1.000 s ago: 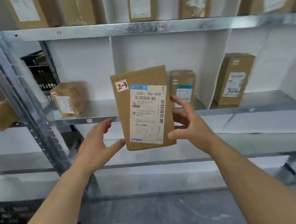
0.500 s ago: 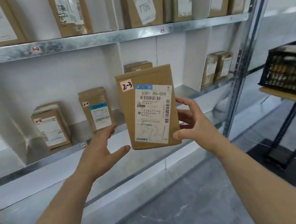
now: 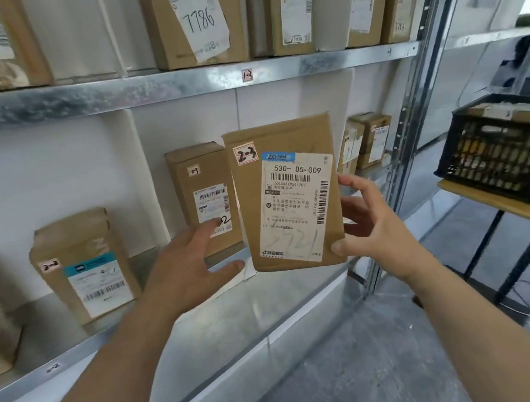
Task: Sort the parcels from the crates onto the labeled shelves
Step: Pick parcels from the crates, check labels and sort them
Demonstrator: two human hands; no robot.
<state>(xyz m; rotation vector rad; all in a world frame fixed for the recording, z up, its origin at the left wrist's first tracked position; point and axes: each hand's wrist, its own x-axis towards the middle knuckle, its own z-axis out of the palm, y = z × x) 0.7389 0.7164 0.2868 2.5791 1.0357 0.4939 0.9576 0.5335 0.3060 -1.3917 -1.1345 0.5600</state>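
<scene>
I hold a flat brown parcel (image 3: 287, 150) upright in front of the middle shelf (image 3: 75, 354). It carries a handwritten tag "2-3" and a white label reading 530-D5-009. My right hand (image 3: 372, 230) grips its right edge, thumb on the lower front corner. My left hand (image 3: 191, 268) is spread just left of the parcel's lower edge and is apart from it. Behind my left fingers a boxed parcel (image 3: 200, 182) tagged "2-3" stands on the shelf. Left of it, a parcel (image 3: 86, 258) tagged "2-2" leans back.
The upper shelf (image 3: 141, 89) bears a "1-3" tag and several parcels, one marked 7786 (image 3: 199, 17). White dividers (image 3: 133, 184) split the bays. More parcels (image 3: 370, 139) stand further right by the steel upright (image 3: 414, 113). A black crate (image 3: 503, 152) sits on a wooden stand at right.
My view has swung right along the shelf and closer in. The parcel stays in my right hand; my left hand has reached forward toward the boxed "2-3" parcel.
</scene>
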